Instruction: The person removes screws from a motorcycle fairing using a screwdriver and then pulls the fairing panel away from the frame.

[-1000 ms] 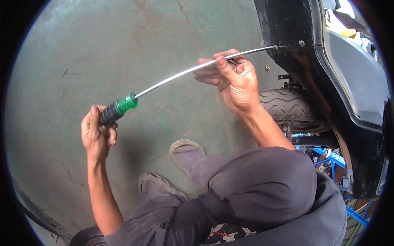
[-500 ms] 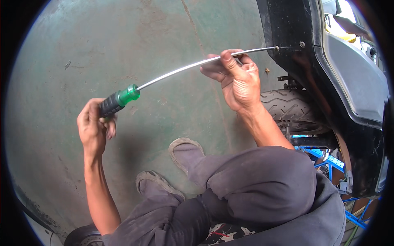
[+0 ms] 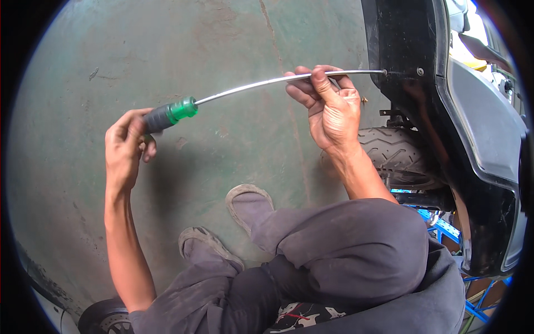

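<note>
A long screwdriver with a green and black handle [image 3: 177,113] spans the space between my hands. My left hand [image 3: 123,142] is closed round the rear of that handle. Its thin metal shaft [image 3: 250,84] looks curved in this view and runs to the right. Near the tip, my right hand [image 3: 336,114] pinches the shaft between thumb and fingers. The shaft's tip meets a small screw [image 3: 385,72] at the edge of a black vehicle panel [image 3: 409,42]. A second screw [image 3: 420,72] sits in the panel just to the right.
Below the panel is a treaded tyre [image 3: 403,150], close to my right forearm. Blue metal framing [image 3: 442,225] shows behind it. My bent knees and shoes [image 3: 250,203] occupy the lower middle, over a worn green floor [image 3: 222,150]. Another wheel [image 3: 108,317] stands at the lower left.
The screwdriver's handle has risen slightly, so the shaft lies closer to level. Both hands keep their hold, and the panel appears a little further right and lower in view.
</note>
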A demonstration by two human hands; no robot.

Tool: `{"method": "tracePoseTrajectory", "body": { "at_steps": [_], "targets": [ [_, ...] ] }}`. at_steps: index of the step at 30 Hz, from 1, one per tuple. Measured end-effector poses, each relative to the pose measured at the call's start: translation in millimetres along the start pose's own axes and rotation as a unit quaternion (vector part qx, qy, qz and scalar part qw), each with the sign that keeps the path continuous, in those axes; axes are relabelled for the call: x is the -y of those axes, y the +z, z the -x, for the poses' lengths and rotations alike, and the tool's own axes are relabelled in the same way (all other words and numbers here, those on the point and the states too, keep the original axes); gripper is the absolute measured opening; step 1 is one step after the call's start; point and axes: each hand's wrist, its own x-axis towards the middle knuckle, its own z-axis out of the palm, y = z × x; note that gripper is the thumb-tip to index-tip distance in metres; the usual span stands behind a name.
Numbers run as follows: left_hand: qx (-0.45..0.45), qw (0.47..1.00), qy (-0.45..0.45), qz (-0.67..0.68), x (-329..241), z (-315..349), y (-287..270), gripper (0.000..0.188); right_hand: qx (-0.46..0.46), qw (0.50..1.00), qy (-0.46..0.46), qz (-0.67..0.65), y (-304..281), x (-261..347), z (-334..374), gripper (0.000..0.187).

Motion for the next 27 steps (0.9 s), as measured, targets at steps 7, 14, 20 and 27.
{"method": "tracePoseTrajectory", "body": {
  "at_steps": [7, 14, 20, 27],
  "targets": [
    [0.067, 0.982, -0.173, 0.023, -20.3, -33.5, -9.2, 0.046, 0.041, 0.993, 0.024, -0.108, 7.4, 7.2, -2.4, 0.021],
    [-0.003, 0.999, 0.025, 0.021, 7.3, -14.9, -5.9, 0.05, 0.012, 0.999, -0.02, -0.042, 10.4, -0.2, -5.8, 0.018],
    [-0.036, 0.963, -0.268, -0.009, -21.8, -38.1, 2.9, 0.05, 0.051, 0.998, -0.001, -0.019, -1.5, -0.4, -10.2, 0.02],
    [0.108, 0.983, -0.018, 0.15, -16.0, -20.0, -17.0, 0.057, 0.021, 0.999, -0.04, -0.022, 5.1, -4.8, -6.9, 0.018]
  ]
}}
